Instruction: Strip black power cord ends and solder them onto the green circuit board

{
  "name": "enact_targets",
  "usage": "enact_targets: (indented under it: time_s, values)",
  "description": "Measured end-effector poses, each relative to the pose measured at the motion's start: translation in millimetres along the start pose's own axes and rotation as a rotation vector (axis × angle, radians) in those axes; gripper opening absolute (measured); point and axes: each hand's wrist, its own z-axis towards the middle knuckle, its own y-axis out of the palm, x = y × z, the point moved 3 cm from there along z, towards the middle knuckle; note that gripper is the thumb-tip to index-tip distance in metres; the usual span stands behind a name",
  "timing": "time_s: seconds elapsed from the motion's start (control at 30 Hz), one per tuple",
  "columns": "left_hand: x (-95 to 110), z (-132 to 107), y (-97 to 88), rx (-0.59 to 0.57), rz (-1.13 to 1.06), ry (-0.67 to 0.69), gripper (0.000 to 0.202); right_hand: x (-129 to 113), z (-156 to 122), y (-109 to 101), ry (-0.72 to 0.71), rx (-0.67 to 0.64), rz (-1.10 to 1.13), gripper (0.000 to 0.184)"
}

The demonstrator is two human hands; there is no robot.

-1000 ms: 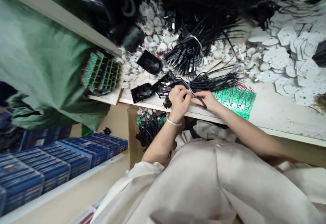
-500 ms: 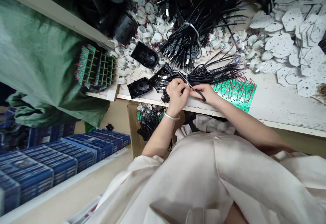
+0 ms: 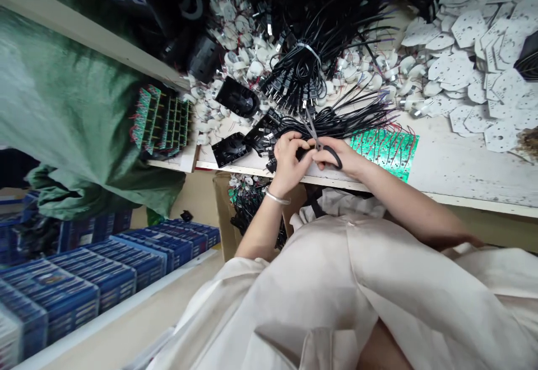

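Observation:
A pair of scissors (image 3: 334,156) with black handles is in my right hand (image 3: 342,160), its metal blades pointing up and slightly left over the cords. My left hand (image 3: 290,160) meets the right one at the table's front edge, its thumb and fingers pinched together. What lies between those fingers is too small and dark to make out. Just beyond both hands lies a bundle of black power cords (image 3: 344,118), plugs to the left and wire ends to the right. Black plastic housings (image 3: 230,149) lie left of my left hand.
Green circuit boards (image 3: 386,148) with red wires lie by my right forearm. Behind are a tied cord bundle (image 3: 300,73), small white motor-like parts (image 3: 244,56) and a heap of white plates (image 3: 471,73). Stacked boards (image 3: 162,118) stand left; an open carton (image 3: 222,207) sits below the table edge.
The scissors have turned more upright, and their blades look spread a little. My hands stay close together in nearly the same place. The whole view has shifted slightly.

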Motion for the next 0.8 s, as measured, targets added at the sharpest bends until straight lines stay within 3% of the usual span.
enact_targets:
  time_s: [0.07, 0.13, 0.2, 0.3, 0.4, 0.5, 0.57, 0.67, 0.73, 0.8]
  values:
    - [4.2, 5.3, -9.4, -0.04, 0.119, 0.12, 0.049, -9.7, -16.1, -7.1, -0.036, 0.075, -0.027, 0.041]
    - [11.1, 18.0, -12.1, -0.163, 0.323, 0.24, 0.078, -20.7, -30.7, -19.8, -0.133, 0.222, -0.018, 0.038]
    - [18.1, 35.4, -6.0, -0.325, 0.54, 0.302, 0.089, -29.2, -40.9, -32.7, -0.236, 0.354, 0.033, 0.034]
    - [25.7, 58.5, 10.0, -0.429, 0.729, 0.271, 0.089, -31.8, -47.6, -44.4, -0.275, 0.434, 0.07, 0.035]
    - [26.9, 64.2, 21.1, -0.374, 0.777, 0.226, 0.073, -25.9, -52.6, -51.3, -0.238, 0.468, 0.065, 0.042]
    - [24.6, 53.3, 17.4, -0.332, 0.792, 0.229, 0.062, -22.0, -64.6, -63.0, -0.257, 0.536, 0.071, 0.043]
    - [26.3, 45.1, 3.2, -0.298, 0.789, 0.25, 0.062, -23.0, -75.6, -74.0, -0.29, 0.585, 0.062, 0.041]
    - [40.1, 47.1, -36.1, -0.175, 0.778, 0.297, 0.058, -27.7, -90.3, -90.7, -0.344, 0.654, 0.037, 0.037]
    - [57.6, 65.6, -70.1, -0.057, 0.765, 0.315, 0.058, -30.2, -95.8, -98.7, -0.375, 0.693, 0.033, 0.034]
    - [79.1, 100.7, -104.7, 0.079, 0.746, 0.312, 0.059, -31.1, -97.9, -102.5, -0.399, 0.717, 0.044, 0.033]
